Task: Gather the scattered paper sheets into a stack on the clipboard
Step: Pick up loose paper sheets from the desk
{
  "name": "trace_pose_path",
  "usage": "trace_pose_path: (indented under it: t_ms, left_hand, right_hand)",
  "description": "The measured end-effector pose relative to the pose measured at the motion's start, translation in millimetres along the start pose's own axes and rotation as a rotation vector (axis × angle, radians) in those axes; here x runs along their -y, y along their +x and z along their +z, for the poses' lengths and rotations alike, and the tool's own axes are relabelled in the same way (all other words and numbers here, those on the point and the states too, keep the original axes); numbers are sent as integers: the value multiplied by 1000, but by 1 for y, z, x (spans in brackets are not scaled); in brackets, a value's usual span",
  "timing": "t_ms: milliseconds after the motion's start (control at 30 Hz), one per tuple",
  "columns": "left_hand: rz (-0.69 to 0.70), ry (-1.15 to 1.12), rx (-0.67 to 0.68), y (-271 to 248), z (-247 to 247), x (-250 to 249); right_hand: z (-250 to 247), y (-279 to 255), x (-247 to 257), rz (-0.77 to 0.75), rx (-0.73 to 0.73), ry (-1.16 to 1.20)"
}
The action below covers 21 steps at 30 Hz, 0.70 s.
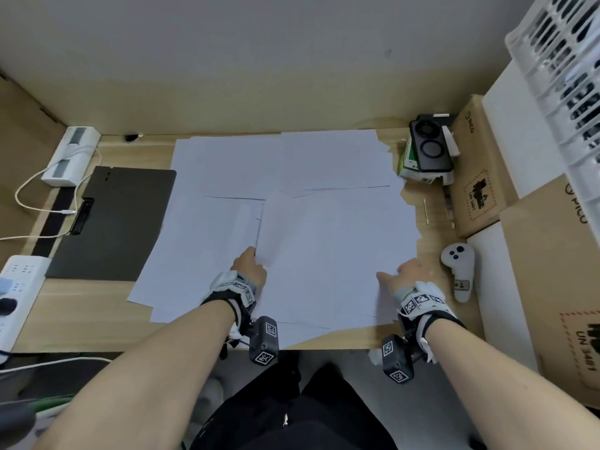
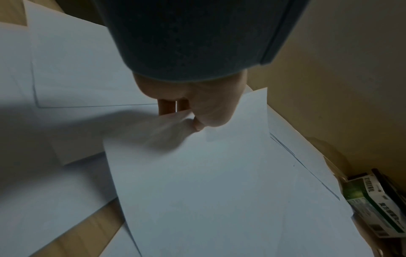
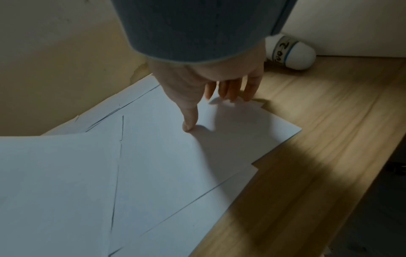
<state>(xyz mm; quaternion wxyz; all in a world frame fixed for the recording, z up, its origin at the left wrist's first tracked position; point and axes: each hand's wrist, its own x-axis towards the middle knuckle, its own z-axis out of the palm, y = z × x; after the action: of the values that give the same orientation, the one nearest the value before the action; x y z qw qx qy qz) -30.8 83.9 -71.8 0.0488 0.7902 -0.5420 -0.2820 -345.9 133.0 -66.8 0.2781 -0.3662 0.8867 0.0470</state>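
Several white paper sheets [image 1: 292, 177] lie spread and overlapping over the middle of the wooden desk [image 1: 84, 319]. A dark clipboard [image 1: 120, 222] lies bare at the left, its clip on the left side. My left hand [image 1: 250, 264] pinches the left edge of the top sheet [image 1: 334, 254], thumb on top and fingers under, and that edge [image 2: 219, 165] is raised. My right hand [image 1: 406, 271] rests on the sheets' right edge: the thumb [image 3: 191, 118] presses on the paper and the fingers [image 3: 232, 90] lie straight at the sheet corners.
A white controller [image 1: 457, 271] lies just right of my right hand. Cardboard boxes [image 1: 477, 177] and a white crate [image 1: 558, 76] fill the right side. A green box with a black device [image 1: 428, 151] sits at the back right. Power strips and cables [image 1: 19, 287] line the left edge.
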Motion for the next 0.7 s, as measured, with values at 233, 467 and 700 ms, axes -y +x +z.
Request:
trace_pose_path:
  t_ms: [233,467,700]
  left_hand:
    - [-31,13,-26,2,-7,16]
    - [-32,-38,-4,-4,-6,24]
    - [64,-318,104,7,-12,28]
  right_hand:
    - [1,4,-2,120,59,1]
    - [12,-5,6,69,-19,117]
    - [27,-29,53,-168,212,692]
